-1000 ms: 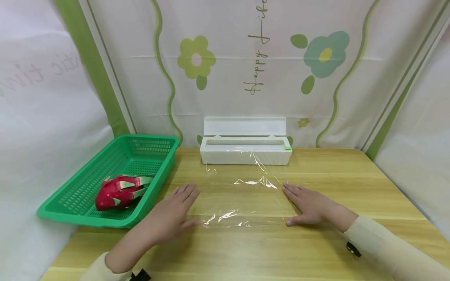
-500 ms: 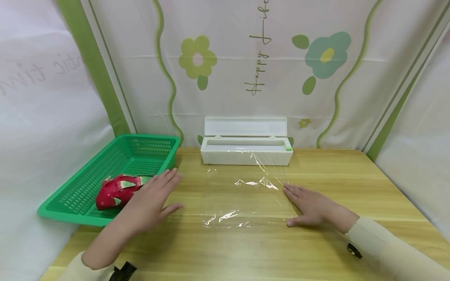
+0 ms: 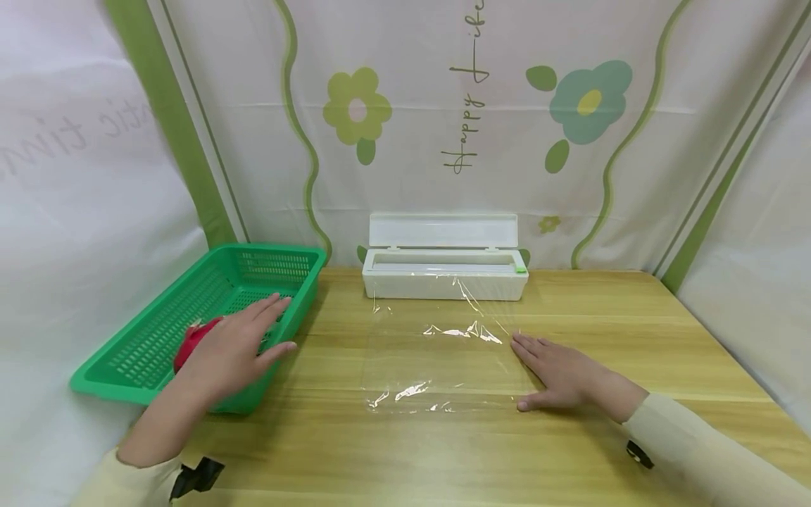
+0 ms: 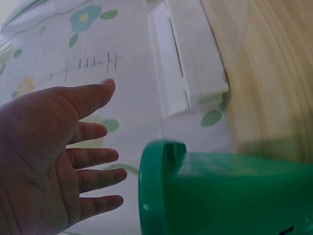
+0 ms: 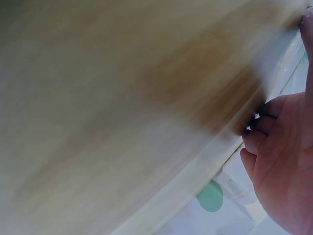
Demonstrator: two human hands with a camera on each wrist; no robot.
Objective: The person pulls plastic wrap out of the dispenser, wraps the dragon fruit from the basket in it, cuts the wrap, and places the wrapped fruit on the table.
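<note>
My left hand [image 3: 231, 352] is held over the green basket [image 3: 304, 296], its fingers spread and nothing in its grasp. Beneath it, a red dragon fruit [image 3: 190, 341] lies in the basket, mostly hidden by the hand. In the left wrist view the palm and straight fingers show beside the basket's rim [image 4: 151, 196]. My right hand [image 3: 560, 373] rests palm down with its fingertips at the right edge of the clear plastic wrap [image 3: 437, 366]. This sheet lies flat on the table, drawn out of the white wrap dispenser box [image 3: 443, 285].
The dispenser's lid [image 3: 443, 231] stands raised at the back of the wooden table [image 3: 443, 465]. A white curtain [image 3: 412, 141] with printed flowers hangs behind and along both sides. The basket sits at the table's left side, close to the curtain.
My left hand has lifted off the left edge of the plastic wrap and moved left over the basket, covering much of the dragon fruit. The right hand has stayed in place.
</note>
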